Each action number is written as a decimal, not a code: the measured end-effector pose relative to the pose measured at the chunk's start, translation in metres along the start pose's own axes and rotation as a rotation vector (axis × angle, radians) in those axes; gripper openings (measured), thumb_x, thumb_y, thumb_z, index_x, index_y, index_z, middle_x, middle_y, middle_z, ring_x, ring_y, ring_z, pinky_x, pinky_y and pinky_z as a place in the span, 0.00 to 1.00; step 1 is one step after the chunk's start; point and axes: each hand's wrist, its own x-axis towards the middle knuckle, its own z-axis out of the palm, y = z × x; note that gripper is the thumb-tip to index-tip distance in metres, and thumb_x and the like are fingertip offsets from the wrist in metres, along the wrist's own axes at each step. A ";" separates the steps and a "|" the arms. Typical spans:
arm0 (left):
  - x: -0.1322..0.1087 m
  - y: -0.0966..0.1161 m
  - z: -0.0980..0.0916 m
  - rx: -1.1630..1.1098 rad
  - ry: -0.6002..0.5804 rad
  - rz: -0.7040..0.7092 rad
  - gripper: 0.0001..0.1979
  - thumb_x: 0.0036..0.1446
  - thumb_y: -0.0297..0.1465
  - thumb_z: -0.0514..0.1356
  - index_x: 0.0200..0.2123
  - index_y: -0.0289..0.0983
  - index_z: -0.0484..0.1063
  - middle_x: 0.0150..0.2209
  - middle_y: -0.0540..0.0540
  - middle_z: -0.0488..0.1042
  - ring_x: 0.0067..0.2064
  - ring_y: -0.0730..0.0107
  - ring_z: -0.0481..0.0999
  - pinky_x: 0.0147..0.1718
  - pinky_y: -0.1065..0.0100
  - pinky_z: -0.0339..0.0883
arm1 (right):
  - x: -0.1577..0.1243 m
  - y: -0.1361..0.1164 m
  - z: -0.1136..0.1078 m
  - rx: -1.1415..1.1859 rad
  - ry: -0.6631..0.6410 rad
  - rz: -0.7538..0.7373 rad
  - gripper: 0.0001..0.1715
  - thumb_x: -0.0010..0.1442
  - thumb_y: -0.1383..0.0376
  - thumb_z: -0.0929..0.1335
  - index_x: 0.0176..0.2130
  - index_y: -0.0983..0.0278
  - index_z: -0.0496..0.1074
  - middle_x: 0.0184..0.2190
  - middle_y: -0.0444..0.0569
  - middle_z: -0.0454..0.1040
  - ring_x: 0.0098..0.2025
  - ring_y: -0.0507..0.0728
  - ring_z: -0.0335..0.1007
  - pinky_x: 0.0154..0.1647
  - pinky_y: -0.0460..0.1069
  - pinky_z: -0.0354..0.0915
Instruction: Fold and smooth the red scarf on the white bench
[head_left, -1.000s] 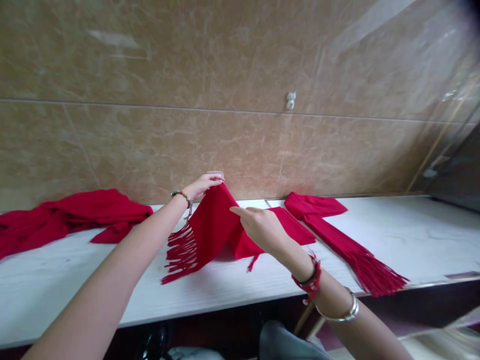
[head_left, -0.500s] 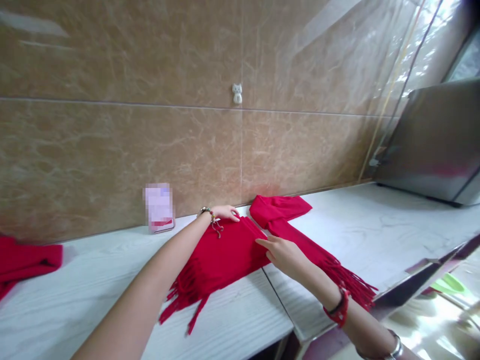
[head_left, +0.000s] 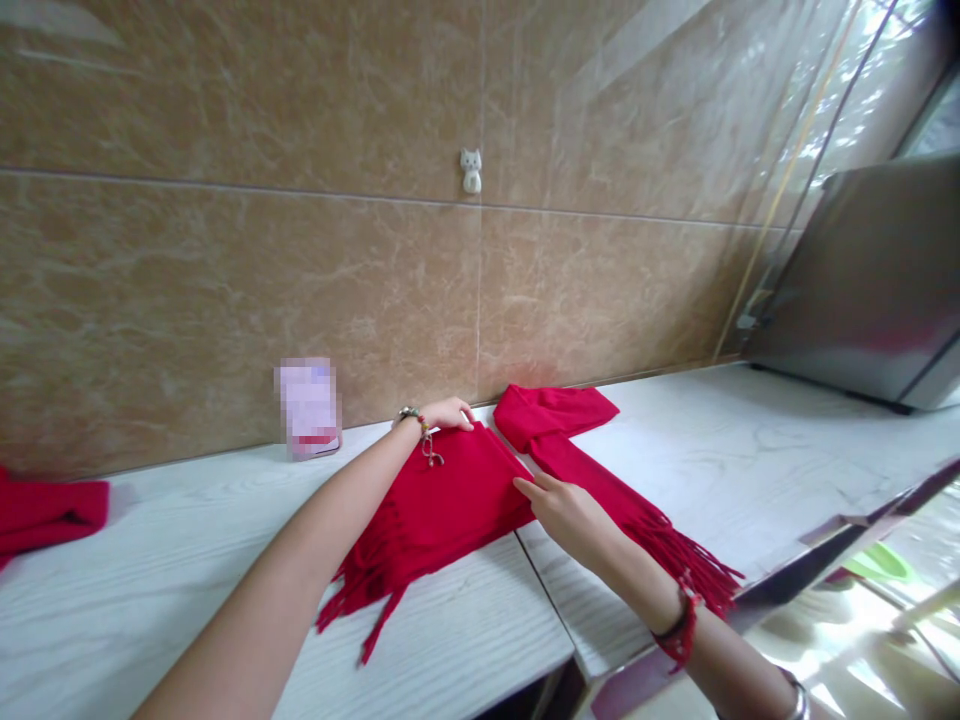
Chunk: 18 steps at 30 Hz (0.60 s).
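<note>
A red scarf (head_left: 457, 500) lies folded flat on the white wood-grain counter (head_left: 450, 620), its fringe toward the lower left. My left hand (head_left: 448, 413), with a beaded bracelet at the wrist, is at the scarf's far edge, its fingers closed on the far corner. My right hand (head_left: 553, 502) is at the scarf's right folded edge, fingers closed on the cloth there. Just right of it lies the long fringed part of a second red cloth (head_left: 592, 480), whose other end is bunched near the wall.
More red cloth (head_left: 60, 512) lies at the far left. A pixelated upright card or phone (head_left: 310, 408) leans on the wall. A large metallic appliance (head_left: 862, 290) stands at the back right. A small white cat figure (head_left: 471, 171) is on the wall.
The view has shifted slightly. Both hands stay at the folded scarf's edges, and its folded layers along the right edge look more closely lined up.
</note>
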 end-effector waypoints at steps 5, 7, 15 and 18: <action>-0.006 -0.005 0.024 0.035 0.059 -0.002 0.14 0.48 0.31 0.57 0.39 0.32 0.72 0.31 0.46 0.74 0.33 0.68 0.71 0.29 0.73 0.61 | 0.001 0.000 0.006 0.076 0.020 0.014 0.17 0.56 0.76 0.59 0.42 0.67 0.69 0.37 0.52 0.71 0.32 0.52 0.68 0.33 0.44 0.65; -0.014 -0.003 0.025 0.053 0.096 0.008 0.17 0.50 0.32 0.55 0.44 0.33 0.70 0.35 0.45 0.74 0.35 0.67 0.72 0.33 0.72 0.62 | -0.001 -0.004 0.003 0.118 0.048 0.059 0.18 0.56 0.76 0.58 0.43 0.66 0.69 0.40 0.54 0.70 0.36 0.52 0.68 0.36 0.46 0.66; -0.106 0.019 0.046 0.328 0.363 0.025 0.25 0.58 0.41 0.49 0.57 0.39 0.54 0.61 0.39 0.49 0.61 0.53 0.49 0.55 0.55 0.45 | 0.024 -0.003 -0.014 0.102 0.036 0.028 0.21 0.56 0.66 0.62 0.50 0.68 0.66 0.58 0.62 0.55 0.59 0.66 0.48 0.50 0.61 0.58; -0.139 0.027 0.067 0.317 0.225 -0.019 0.29 0.59 0.46 0.44 0.60 0.39 0.50 0.63 0.38 0.44 0.63 0.50 0.41 0.56 0.50 0.40 | 0.055 -0.001 -0.009 0.126 0.038 0.103 0.22 0.60 0.64 0.59 0.52 0.73 0.63 0.52 0.65 0.63 0.58 0.64 0.51 0.51 0.59 0.57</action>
